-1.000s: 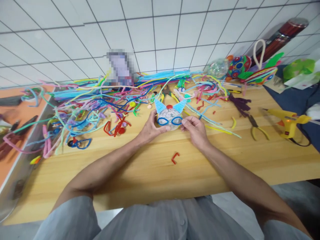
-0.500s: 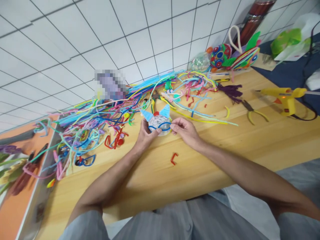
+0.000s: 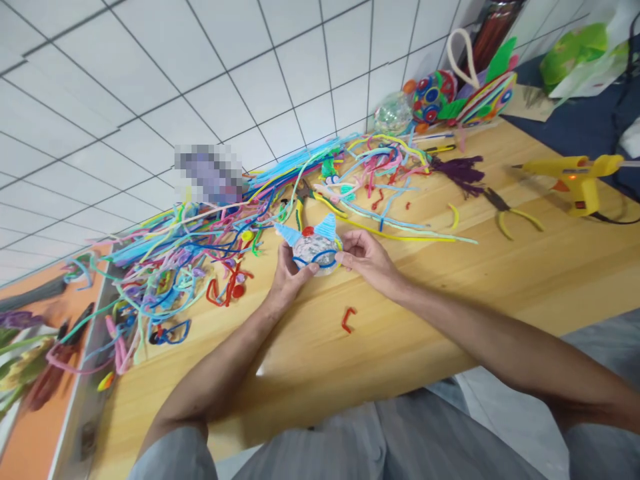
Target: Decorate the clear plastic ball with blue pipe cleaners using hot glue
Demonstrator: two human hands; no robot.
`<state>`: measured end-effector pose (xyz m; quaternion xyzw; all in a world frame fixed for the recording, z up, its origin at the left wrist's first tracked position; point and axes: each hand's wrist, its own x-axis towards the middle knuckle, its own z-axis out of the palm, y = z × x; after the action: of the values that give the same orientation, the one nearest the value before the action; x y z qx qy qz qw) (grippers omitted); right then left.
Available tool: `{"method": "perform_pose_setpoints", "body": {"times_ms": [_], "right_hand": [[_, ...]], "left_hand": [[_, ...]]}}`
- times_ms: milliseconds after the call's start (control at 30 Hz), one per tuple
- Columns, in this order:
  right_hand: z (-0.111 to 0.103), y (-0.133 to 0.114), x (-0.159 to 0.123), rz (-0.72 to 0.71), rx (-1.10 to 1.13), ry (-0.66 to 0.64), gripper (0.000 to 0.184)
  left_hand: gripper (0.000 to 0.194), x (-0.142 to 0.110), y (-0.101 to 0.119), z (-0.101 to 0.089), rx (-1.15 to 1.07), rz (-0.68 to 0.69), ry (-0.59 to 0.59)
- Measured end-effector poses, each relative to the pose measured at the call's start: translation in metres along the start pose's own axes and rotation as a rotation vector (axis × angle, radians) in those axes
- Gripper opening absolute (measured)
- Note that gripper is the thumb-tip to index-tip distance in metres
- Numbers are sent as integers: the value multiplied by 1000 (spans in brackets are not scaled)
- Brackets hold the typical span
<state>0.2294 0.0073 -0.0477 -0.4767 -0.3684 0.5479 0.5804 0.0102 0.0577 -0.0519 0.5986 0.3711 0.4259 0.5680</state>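
Between my hands is a clear, round plastic ornament (image 3: 318,248) with two light-blue ears and a red piece at its top. A blue pipe cleaner (image 3: 326,259) bent into loops lies across its front. My left hand (image 3: 291,272) grips the ornament's left side, thumb at the front near the blue loops. At the other side, my right hand (image 3: 364,256) pinches the right end of the blue pipe cleaner against the ornament. A bent red pipe cleaner piece (image 3: 347,321) lies on the wooden table (image 3: 400,320) nearer to me.
Pipe cleaners (image 3: 165,267) are heaped at the left and along the tiled wall. Yellow-handled pliers (image 3: 510,215) and a yellow glue gun (image 3: 575,180) lie at the right. A second pair of pliers (image 3: 303,203) is behind the ornament. Finished-looking colourful crafts (image 3: 435,97) stand at the back right.
The view has shifted slightly. The right loop of the blue pipe cleaner now looks rounder and more closed against the ornament; both hands keep their hold.
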Motion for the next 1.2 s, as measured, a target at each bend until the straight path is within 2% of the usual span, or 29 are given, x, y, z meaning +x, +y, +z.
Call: {"method": "perform_pose_setpoints", "body": {"times_ms": [133, 267, 367, 600, 800, 1100, 1200], "right_hand": [[-7, 0, -1, -10, -52, -42, 60], [-14, 0, -1, -17, -111, -20, 59], [-17, 0, 0, -30, -137, -7, 58], [-19, -4, -1, -45, -173, 0, 55], [-25, -7, -2, -69, -257, 16, 53], [-25, -3, -8, -165, -311, 87, 47], [-23, 0, -11, -298, -367, 171, 42]], "left_hand": [[90, -2, 3, 8, 5, -13, 9], [101, -2, 3, 19, 9, 23, 62], [99, -3, 2, 24, -1, 49, 56], [99, -6, 11, 29, -15, 5, -13], [102, -4, 12, 32, -17, -24, -10], [104, -4, 16, 38, 41, -30, 69], [104, -5, 17, 39, 56, -10, 83]]}}
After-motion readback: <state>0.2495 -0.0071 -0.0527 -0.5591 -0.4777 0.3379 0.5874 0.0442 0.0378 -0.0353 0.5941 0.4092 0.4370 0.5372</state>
